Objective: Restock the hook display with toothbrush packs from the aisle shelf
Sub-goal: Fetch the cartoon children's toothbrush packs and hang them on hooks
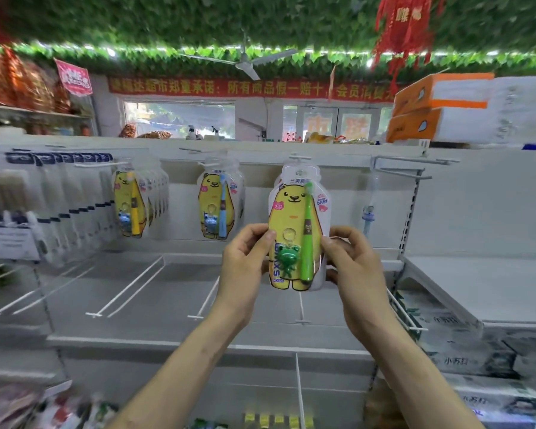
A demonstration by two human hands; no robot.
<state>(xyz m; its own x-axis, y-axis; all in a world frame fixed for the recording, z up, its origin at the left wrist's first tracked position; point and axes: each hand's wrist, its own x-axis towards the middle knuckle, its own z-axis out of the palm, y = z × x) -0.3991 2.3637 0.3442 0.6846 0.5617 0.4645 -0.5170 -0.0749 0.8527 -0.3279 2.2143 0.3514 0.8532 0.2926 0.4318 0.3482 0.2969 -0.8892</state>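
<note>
A toothbrush pack [294, 212] with a yellow bear card, a green brush and a green frog toy is held upright in front of the hook rail. My left hand [245, 261] pinches its lower left edge and my right hand [350, 264] grips its lower right edge. The pack's top hole sits at a white hook [300, 157]; whether it is threaded on, I cannot tell. Similar packs hang to the left: a blue-brush pack [217, 205] and a row of yellow-brush packs [133, 202].
Long empty hooks [127, 289] stick out below the hung packs. An empty double hook [415, 168] is at the right, with one thin item [369, 212] hanging near it. White packs [44, 205] crowd the left hooks. Orange and white boxes [440, 106] sit on top.
</note>
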